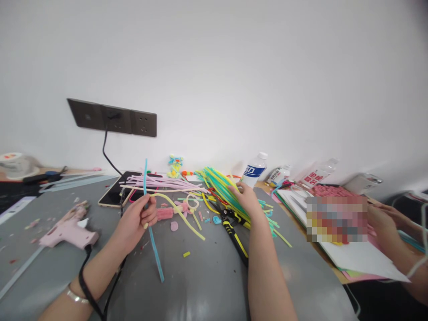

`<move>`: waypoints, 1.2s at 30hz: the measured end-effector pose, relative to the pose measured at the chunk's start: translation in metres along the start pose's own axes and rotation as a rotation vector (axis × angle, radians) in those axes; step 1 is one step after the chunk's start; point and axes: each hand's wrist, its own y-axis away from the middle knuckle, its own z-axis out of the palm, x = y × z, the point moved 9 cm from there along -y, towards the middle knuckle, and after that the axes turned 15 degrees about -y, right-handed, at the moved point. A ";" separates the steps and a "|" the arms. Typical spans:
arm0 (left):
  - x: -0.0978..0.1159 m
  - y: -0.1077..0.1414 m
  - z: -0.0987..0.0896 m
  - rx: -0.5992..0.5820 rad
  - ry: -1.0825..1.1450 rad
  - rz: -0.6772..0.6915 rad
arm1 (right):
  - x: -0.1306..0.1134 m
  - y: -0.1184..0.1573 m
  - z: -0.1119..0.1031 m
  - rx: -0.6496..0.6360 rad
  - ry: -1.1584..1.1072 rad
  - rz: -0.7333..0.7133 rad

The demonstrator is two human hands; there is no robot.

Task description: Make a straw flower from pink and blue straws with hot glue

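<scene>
My left hand (138,217) is closed round a blue pipe cleaner (155,254) that stands nearly upright; a yellow pipe cleaner (182,217) also runs out from it to the right. At the right, my right hand (244,198) rests on a bundle of green and yellow pipe cleaners (219,185), its fingers apart at the bundle's upper side. Some of its fingertips are hard to make out. Between the hands lie a pink fuzzy piece (165,213), a pale purple disc (174,226) and a small blue coil (217,220). Pale purple pipe cleaners (167,183) lie behind my left hand.
Black-and-yellow pliers (236,236) lie beside my right forearm. A pink glue gun (68,229) with a black cord is at the left, near a phone (113,192). Bottles, including one with a blue label (254,170), stand by the wall. Another person's hands are at the right, over papers (361,261).
</scene>
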 end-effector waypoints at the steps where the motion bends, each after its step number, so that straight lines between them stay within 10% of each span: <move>1: 0.000 0.000 0.000 -0.001 0.001 0.001 | -0.001 0.000 0.002 -0.019 -0.011 -0.007; 12: 0.001 0.001 0.001 0.015 -0.006 -0.009 | -0.022 0.002 -0.024 0.223 0.077 -0.117; 20: 0.002 0.000 0.002 0.009 0.005 -0.004 | -0.019 0.017 0.024 -0.288 -0.085 -0.037; 36: 0.000 -0.001 0.001 0.004 -0.004 0.000 | -0.009 0.015 0.035 -0.220 -0.032 -0.076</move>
